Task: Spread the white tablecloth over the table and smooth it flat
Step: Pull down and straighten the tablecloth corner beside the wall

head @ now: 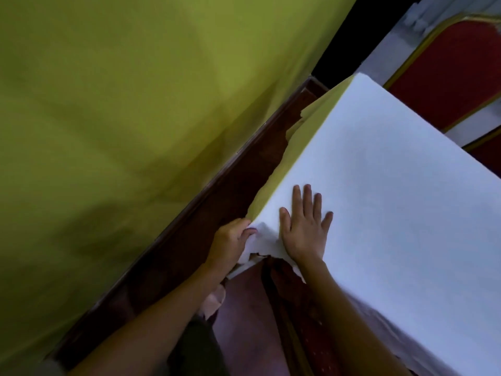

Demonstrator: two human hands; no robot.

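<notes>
- A yellow-green surface (122,118) fills the left half of the view. It is blurred, and it may be a wall or a hanging cloth.
- A dark wooden strip (189,210) runs along its lower edge, slanting from the lower left up toward the top middle.
- The left hand (230,241) is at the near left corner of the bench, which is itself hidden under cloth. Its fingers are curled round the bunched corner of the white tablecloth (393,199) and grip it at the edge. The forearm reaches in from the bottom.
- A yellow-green undercloth (276,169) shows as a narrow band along the left edge of the bench, just beside the tablecloth's border and hanging below it.
- A purplish carpeted floor (241,316) shows between the two forearms.
- The right hand (306,229) lies palm down on the tablecloth just beside that corner. Its fingers are straight and spread, pressing the cloth and grasping nothing. It is near the left hand but apart from it.
- The tablecloth covers the bench top from the near corner to the far one. It lies flat and smooth across the middle, is crumpled between the two hands, and drapes over the near edge at the lower right.
- A red chair (447,71) with a gold frame stands at the upper right, beyond the far side of the bench.
</notes>
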